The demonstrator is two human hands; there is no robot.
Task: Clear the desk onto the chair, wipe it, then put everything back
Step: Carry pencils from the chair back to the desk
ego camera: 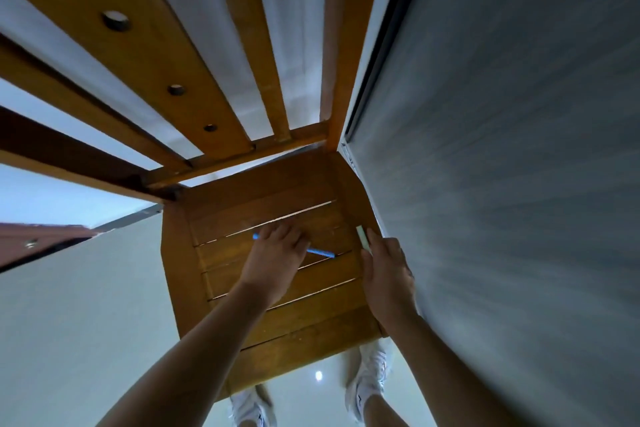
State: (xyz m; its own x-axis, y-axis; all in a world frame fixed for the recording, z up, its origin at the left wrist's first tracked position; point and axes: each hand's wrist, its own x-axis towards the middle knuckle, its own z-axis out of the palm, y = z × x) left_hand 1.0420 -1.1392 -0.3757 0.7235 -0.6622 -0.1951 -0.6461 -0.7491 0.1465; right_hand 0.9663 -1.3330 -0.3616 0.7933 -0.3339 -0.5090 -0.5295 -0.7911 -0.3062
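Note:
A wooden slatted chair (pixel 277 315) stands below me, its seat close against the grey desk (pixel 502 184) on the right. A blue pen (pixel 325 253) lies across the seat slats. My left hand (pixel 273 256) is over its middle with the fingers curled down around it, so only the two ends show. At the seat's right edge my right hand (pixel 386 274) pinches a small pale green stick-shaped thing (pixel 361 235) by its near end. What this thing is I cannot tell.
The chair's backrest slats (pixel 242 45) rise at the far side. Pale floor (pixel 86 305) lies to the left of the chair. My white shoes (pixel 369 378) stand under the seat's front edge. A dark wooden piece (pixel 41 239) juts in at the left.

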